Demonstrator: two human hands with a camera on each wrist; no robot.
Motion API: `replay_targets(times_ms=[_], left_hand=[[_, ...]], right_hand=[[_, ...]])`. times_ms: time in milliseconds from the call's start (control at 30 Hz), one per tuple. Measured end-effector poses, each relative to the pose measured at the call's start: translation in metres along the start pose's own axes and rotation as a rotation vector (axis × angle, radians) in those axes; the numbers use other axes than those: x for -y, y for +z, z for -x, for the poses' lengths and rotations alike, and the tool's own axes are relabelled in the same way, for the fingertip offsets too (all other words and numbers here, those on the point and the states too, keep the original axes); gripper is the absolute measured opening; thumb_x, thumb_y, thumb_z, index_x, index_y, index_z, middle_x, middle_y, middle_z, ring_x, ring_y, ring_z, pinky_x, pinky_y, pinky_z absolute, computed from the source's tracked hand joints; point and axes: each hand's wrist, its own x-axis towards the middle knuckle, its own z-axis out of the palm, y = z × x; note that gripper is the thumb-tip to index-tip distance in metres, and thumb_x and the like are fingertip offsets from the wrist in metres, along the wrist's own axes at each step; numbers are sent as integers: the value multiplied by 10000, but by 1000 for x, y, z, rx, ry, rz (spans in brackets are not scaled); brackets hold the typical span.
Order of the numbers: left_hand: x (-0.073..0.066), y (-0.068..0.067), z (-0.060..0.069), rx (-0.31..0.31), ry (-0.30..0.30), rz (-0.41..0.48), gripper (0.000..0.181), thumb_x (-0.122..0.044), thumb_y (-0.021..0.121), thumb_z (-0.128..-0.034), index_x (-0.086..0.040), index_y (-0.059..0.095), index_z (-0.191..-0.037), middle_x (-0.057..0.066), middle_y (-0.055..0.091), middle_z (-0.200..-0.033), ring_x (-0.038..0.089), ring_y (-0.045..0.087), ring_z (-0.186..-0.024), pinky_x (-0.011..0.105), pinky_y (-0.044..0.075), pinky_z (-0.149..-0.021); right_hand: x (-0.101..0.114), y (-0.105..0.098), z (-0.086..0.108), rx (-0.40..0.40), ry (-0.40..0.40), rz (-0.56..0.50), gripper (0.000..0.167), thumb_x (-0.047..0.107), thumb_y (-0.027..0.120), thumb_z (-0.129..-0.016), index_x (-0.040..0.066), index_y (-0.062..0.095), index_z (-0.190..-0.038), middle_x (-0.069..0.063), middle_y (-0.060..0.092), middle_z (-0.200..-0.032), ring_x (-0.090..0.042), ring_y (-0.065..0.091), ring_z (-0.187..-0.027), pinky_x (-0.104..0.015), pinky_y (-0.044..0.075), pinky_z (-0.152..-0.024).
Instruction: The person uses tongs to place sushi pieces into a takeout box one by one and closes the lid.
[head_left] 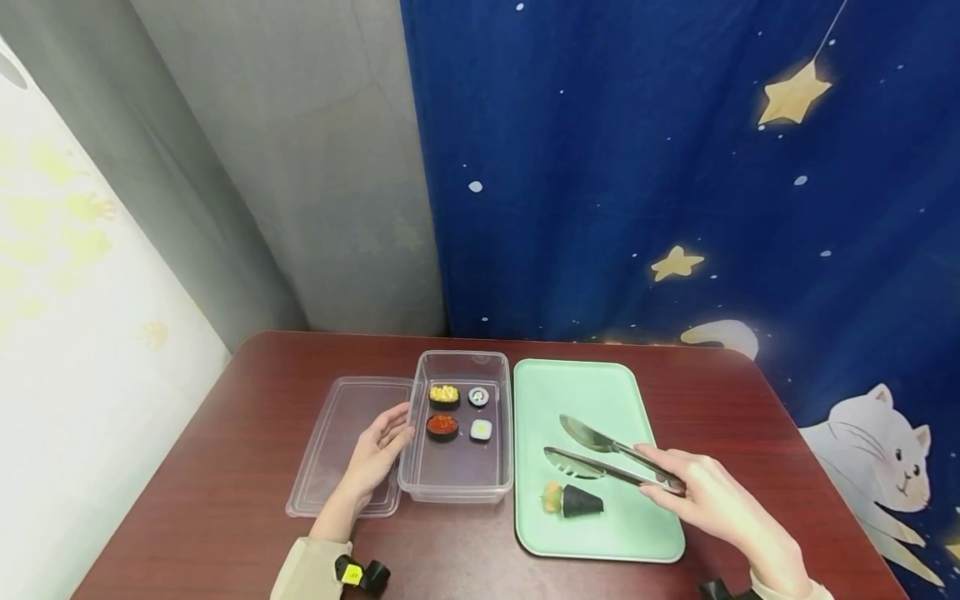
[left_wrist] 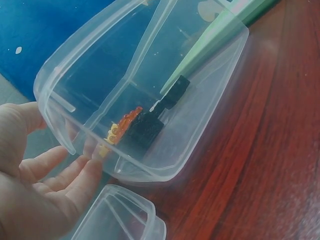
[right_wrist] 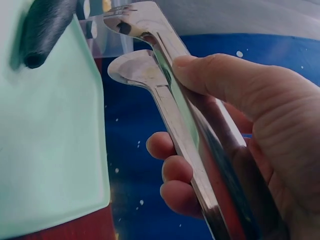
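Tongs (head_left: 588,435) are being held, tips apart, near a roll (head_left: 582,501) on the tray (head_left: 600,542).
The right hand (head_left: 701,487) is gripping them, thumb and fingers clamped on the arms, presumably to control the gap. The roll is lying on its side. In the neighbouring box (head_left: 456,492), four sushi pieces (head_left: 442,427) are sitting apart; the left hand (head_left: 378,447) is touching its left wall, fingers loosely parted, probably steadying it. Left of it, the lid (head_left: 330,454) is lying on the worktop (head_left: 225,450).

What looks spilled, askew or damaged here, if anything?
Nothing stands out: no spill or damage shows. The four sushi pieces sit in the clear container; the cone-shaped roll lies on its side on the green tray, looking whole.
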Motion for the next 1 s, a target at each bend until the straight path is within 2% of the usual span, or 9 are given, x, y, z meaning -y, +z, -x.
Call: replay_targets(times_ms=[167,367,467,633,733,867,1000], left_hand=[[1,1,0,1,0,8,473,-5,555,-917,60,405,-1361,277,458,-1338,375,460,-1213,152,432,-876],[1,0,0,0,5,1,476,-24,556,-923,51,402,-1367,271,456,-1342,370,456,-1216,145,426,-876],[1,0,1,1,8,1,474,-26,556,-923,52,404,-1366,271,459,-1339,368,458,-1212,146,428,-874],[1,1,0,-9,10,10,468,-11,559,-917,56,415,-1357,274,469,-1329,368,465,-1200,149,429,-877],[1,1,0,-10,5,12,468,-7,557,-917,55,414,-1358,273,467,-1331,364,463,-1203,145,428,-877],[1,1,0,-7,-4,8,470,-8,556,-918,49,412,-1361,269,463,-1336,359,461,-1210,137,425,-873],[1,1,0,-7,-2,11,469,-8,557,-918,50,413,-1360,268,466,-1334,356,462,-1207,139,427,-871]], right_hand=[[2,0,15,8,26,4,490,94,817,-670,58,651,-1130,156,550,-820,72,418,-634,-63,324,-561],[5,2,28,38,24,-66,469,97,802,-704,60,647,-1145,88,632,-917,56,449,-678,-53,326,-584],[4,4,33,62,14,-74,467,121,801,-713,83,646,-1151,110,627,-928,49,457,-688,-54,318,-588],[0,6,39,96,10,-60,466,165,797,-723,152,643,-1162,203,496,-791,88,390,-624,-48,278,-544],[-2,7,41,116,4,-59,477,176,796,-723,166,645,-1175,177,541,-794,90,393,-625,-47,280,-555],[-5,9,43,148,-2,-71,470,170,784,-737,155,650,-1187,58,674,-913,70,459,-685,-57,294,-591],[-7,11,43,161,-3,-78,416,169,765,-762,131,666,-1165,15,703,-931,54,528,-735,-66,332,-593]])
